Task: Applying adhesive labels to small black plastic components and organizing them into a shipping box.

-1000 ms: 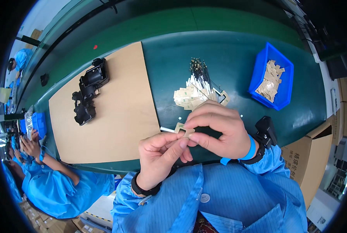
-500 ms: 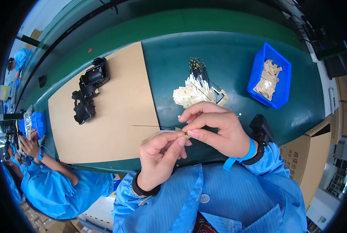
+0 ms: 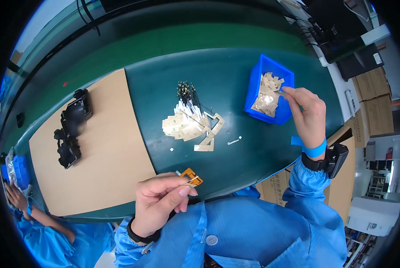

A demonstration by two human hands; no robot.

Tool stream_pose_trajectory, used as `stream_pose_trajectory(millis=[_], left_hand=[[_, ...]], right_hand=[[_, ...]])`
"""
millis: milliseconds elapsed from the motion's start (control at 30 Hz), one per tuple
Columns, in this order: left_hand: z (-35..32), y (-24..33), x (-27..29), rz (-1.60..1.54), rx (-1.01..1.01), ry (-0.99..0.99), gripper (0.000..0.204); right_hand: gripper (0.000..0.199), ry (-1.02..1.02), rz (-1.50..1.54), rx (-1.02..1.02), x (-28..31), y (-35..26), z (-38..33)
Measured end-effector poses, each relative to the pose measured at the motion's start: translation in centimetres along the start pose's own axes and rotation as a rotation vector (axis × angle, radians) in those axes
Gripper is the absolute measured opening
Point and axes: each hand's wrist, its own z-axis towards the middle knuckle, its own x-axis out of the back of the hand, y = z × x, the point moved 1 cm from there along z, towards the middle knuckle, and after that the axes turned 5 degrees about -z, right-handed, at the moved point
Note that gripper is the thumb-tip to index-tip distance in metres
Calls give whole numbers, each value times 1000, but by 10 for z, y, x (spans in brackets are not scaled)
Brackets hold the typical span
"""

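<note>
My left hand (image 3: 162,198) is closed in a pinch near the table's front edge. Between its thumb and fingers is a thin orange flexible circuit piece (image 3: 196,180) with an open frame shape. My right hand (image 3: 306,111) reaches to the right rim of a blue bin (image 3: 254,91). Its thumb and forefinger close on a small flat piece (image 3: 280,93) above the tan paper pieces (image 3: 267,102) in that bin. In mid-table lies a bundle of black cables with white sleeves (image 3: 187,105), with pale flat ends (image 3: 182,126) fanned out toward me.
Black molded housings (image 3: 70,129) lie on a brown cardboard sheet (image 3: 106,156) at the left. White scraps (image 3: 234,140) are on the green table (image 3: 222,71). At the far left, a co-worker's hand (image 3: 16,196) is beside another blue bin (image 3: 22,172). Cardboard boxes (image 3: 374,111) stand at the right.
My hands have parted. The right one has gone right and away from me to the blue bin; the left still pinches, now with the orange piece showing. The whole view has shifted.
</note>
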Motion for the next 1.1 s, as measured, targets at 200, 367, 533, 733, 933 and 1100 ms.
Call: stream_pose_trajectory(millis=[200,367,533,733,933,1100], left_hand=[[0,0,-5,-41,-87,98,19],[4,-3,-8,-42,-155,140,21],[1,-5,-11,-72,-233,197,20],[1,-1,-8,-2,-164,241,20],[4,5,-6,182,-85,359,20],[-7,7,1,202,-172,339,17]], right_hand=[[9,148,11,-60,-3,-2,-5],[21,-221,911,245,-32,-97,-16],[25,-134,1169,226,-55,-135,-25],[20,-70,1156,170,-62,-142,-26],[21,89,984,307,-63,-136,-15],[29,190,514,507,-49,-145,-16]])
